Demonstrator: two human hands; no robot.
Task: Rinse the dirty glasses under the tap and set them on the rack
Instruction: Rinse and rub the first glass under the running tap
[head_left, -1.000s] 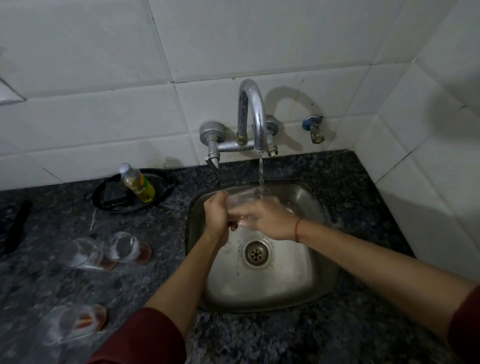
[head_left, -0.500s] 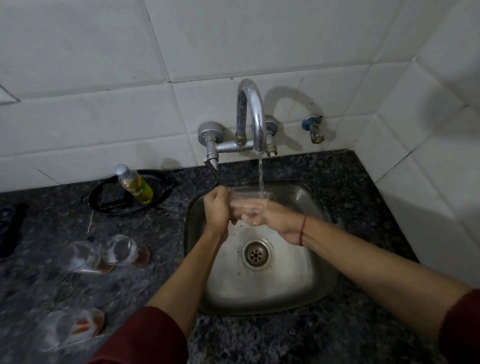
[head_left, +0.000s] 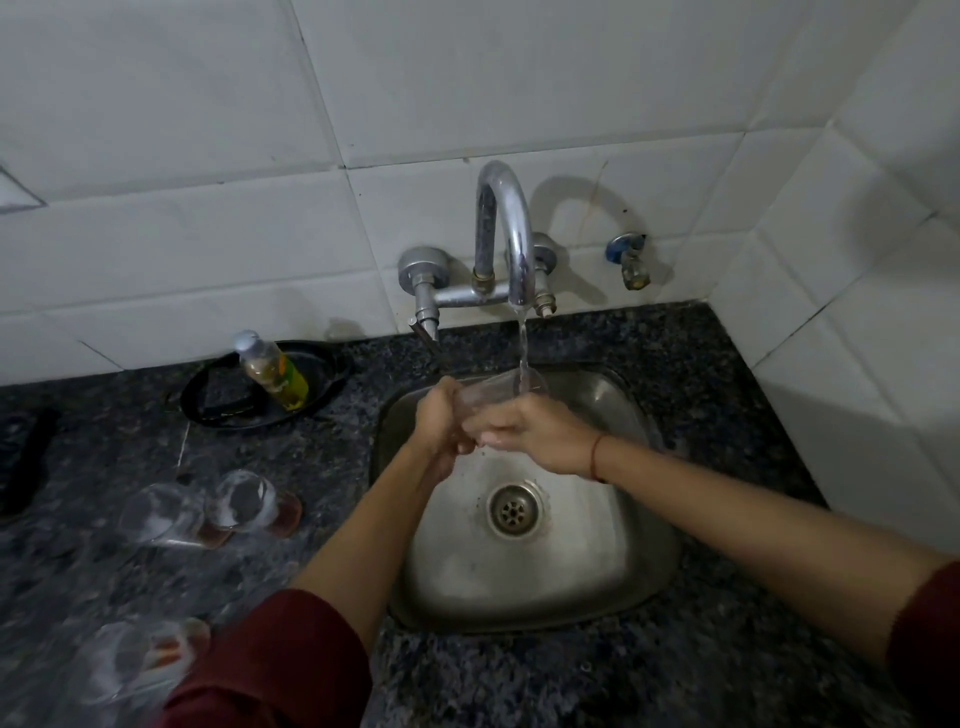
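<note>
Over the steel sink (head_left: 613, 561) I hold a clear glass (head_left: 493, 395) tilted, its mouth under the running tap (head_left: 511, 234). Water streams into the mouth. My left hand (head_left: 439, 421) grips the glass from the left. My right hand (head_left: 524, 428) grips it from below and the right. Two dirty glasses (head_left: 171, 514) (head_left: 249, 501) with brown dregs lie on the counter left of the sink. A third glass (head_left: 130, 660) lies at the lower left, partly behind my sleeve. No rack is in view.
A small bottle (head_left: 272, 371) of yellow liquid leans in a black oval dish (head_left: 218, 405) behind the glasses. A dark object (head_left: 26, 462) lies at the far left edge. A small valve (head_left: 631, 260) sticks out of the tiled wall right of the tap.
Both hands have raised the glass a little toward the spout. The right hand has turned from over the glass to under it.
</note>
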